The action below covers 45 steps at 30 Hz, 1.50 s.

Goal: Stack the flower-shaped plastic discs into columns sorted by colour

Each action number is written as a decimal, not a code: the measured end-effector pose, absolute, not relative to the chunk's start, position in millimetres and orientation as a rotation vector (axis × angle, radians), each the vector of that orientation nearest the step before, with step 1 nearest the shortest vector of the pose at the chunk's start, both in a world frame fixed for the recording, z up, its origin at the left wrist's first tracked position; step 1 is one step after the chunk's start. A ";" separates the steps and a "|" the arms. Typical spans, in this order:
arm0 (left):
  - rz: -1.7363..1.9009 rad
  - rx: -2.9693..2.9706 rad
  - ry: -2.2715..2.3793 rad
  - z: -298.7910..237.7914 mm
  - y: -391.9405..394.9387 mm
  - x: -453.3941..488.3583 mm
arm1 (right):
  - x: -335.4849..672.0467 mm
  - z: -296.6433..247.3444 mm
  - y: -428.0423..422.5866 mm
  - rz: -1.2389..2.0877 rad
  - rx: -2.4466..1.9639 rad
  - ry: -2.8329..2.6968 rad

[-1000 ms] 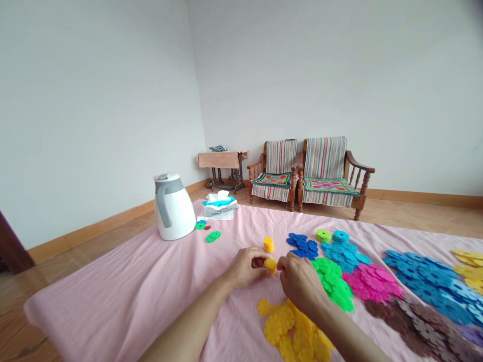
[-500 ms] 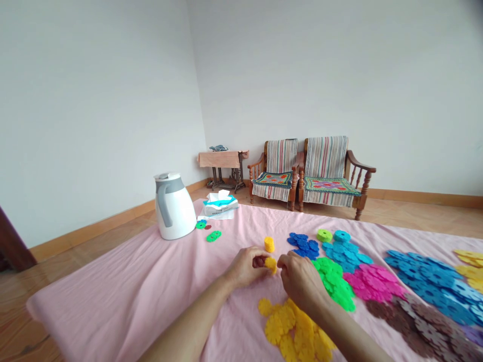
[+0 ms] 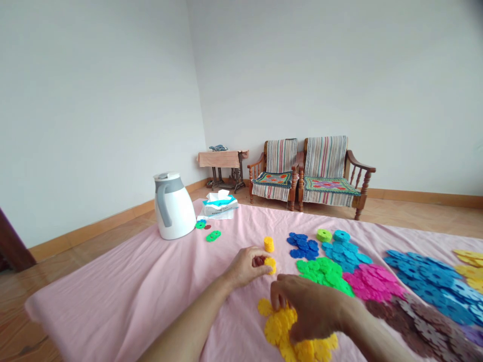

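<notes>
Nearest the camera, the right hand (image 3: 309, 311) is lying palm-down over the heap of yellow snowflake discs (image 3: 272, 329), with its fingers curling onto the pieces. Whether a disc is already caught between the fingertips cannot be told, since the hand is covering them. Just beyond it, the left hand (image 3: 247, 266) is pinching a small yellow stack (image 3: 270, 263) between thumb and fingers, resting low on the pink cloth (image 3: 132, 286). A dark red piece (image 3: 258, 260) is showing inside the curl of that hand.

By the look of it, the step in hand is picking from the heap while the stack is being held steady. Taking a single disc would call for a fingertip pinch on its notched rim, because the flat, thin plastic pieces are overlapping and catching on each other.

Past the left-hand grip, a finished yellow column (image 3: 268, 244) is standing upright. To the right of both hands, loose piles are spreading out: bright green discs (image 3: 324, 271), dark blue discs (image 3: 304, 245), magenta discs (image 3: 372, 281) and brown discs (image 3: 422, 317). All of them are flat and toothed.

Farther left of the grip, a smooth white kettle (image 3: 171, 206) and a soft tissue pack (image 3: 220, 204) are sitting on the cloth. Beyond them, two wooden armchairs (image 3: 309, 171) with striped covers are standing against the wall.
</notes>
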<state>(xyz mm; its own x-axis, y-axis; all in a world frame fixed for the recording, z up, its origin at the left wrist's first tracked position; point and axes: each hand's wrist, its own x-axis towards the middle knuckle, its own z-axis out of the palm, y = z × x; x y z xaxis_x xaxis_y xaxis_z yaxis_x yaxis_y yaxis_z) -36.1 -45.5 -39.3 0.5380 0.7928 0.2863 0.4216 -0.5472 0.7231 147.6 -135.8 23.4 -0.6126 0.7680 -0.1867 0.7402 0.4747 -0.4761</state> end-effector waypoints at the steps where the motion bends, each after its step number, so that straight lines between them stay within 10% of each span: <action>1: 0.818 2.183 0.985 -39.3 -45.5 -36.0 | 144.9 23.0 -136.4 0.808 -1.346 -2.668; 45: 0.830 2.111 0.970 -41.6 -43.8 -35.7 | 160.5 7.6 -106.5 0.692 -1.458 -2.187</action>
<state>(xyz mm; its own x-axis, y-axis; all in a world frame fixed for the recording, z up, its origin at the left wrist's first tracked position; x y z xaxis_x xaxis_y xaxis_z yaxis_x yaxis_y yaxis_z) -35.7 -43.8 -41.6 0.5233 0.8092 0.2670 0.3889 -0.5056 0.7701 160.5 -106.5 7.6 -0.3618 0.9296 0.0697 0.7205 0.3263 -0.6120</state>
